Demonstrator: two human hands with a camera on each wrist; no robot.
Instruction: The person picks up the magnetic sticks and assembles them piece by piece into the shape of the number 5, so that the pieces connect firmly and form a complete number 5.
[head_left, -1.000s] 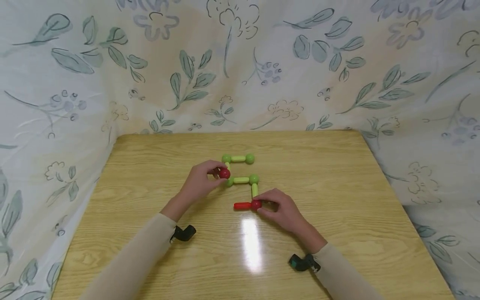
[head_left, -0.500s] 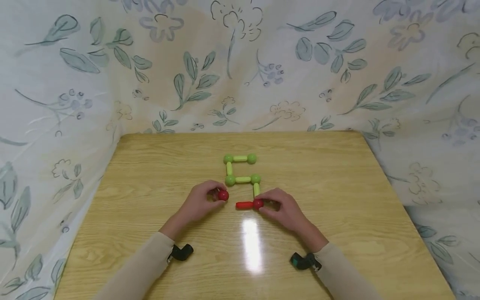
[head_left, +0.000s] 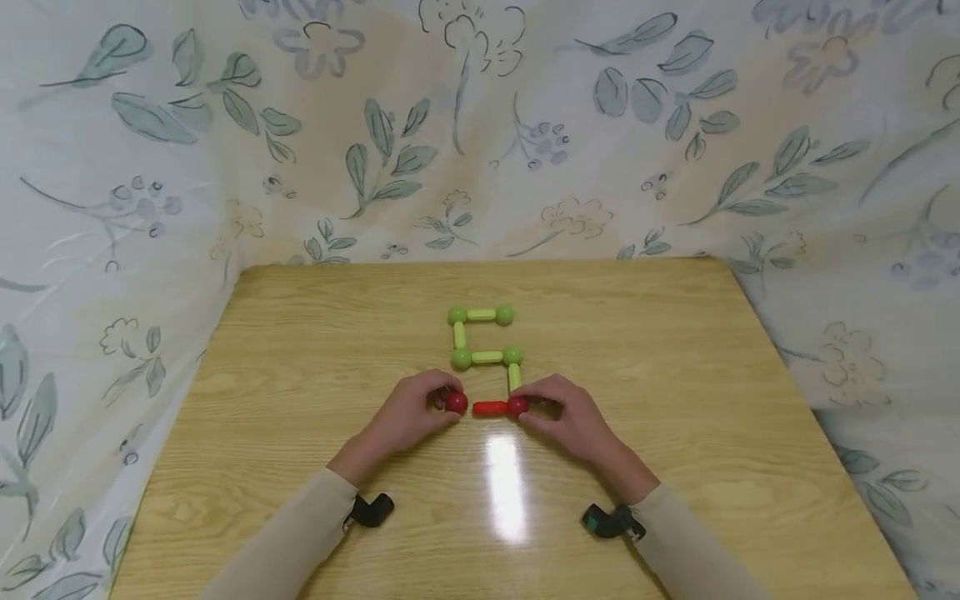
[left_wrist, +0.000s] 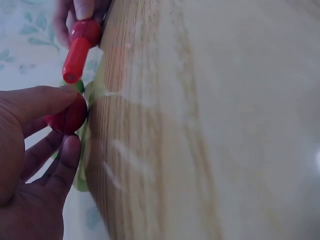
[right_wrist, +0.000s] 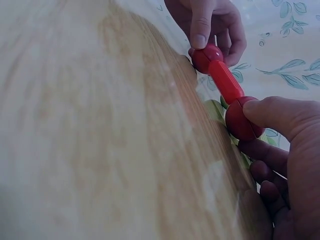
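Observation:
My left hand (head_left: 412,412) pinches a red ball (left_wrist: 70,116) between thumb and fingers, just left of the free end of a red stick (head_left: 490,408). In the head view a narrow gap separates that ball from the stick. The stick's other end joins a second red ball (right_wrist: 244,119), which my right hand (head_left: 566,418) pinches. Above this ball, a yellow-green stick (head_left: 514,377) leads up to a chain of green balls (head_left: 461,359) and sticks lying on the table. My right fingers partly hide where that stick meets the red ball.
The wooden table (head_left: 300,333) carries the chain near its middle. Floral cloth (head_left: 480,167) hangs behind the table and along both sides. A bright light reflection lies in front of the red stick. Small black cameras (head_left: 372,510) sit on both wrists.
My left hand has carried its red ball from beside the green chain toward me, then right, close to the red stick's end. My right hand has stayed on its ball.

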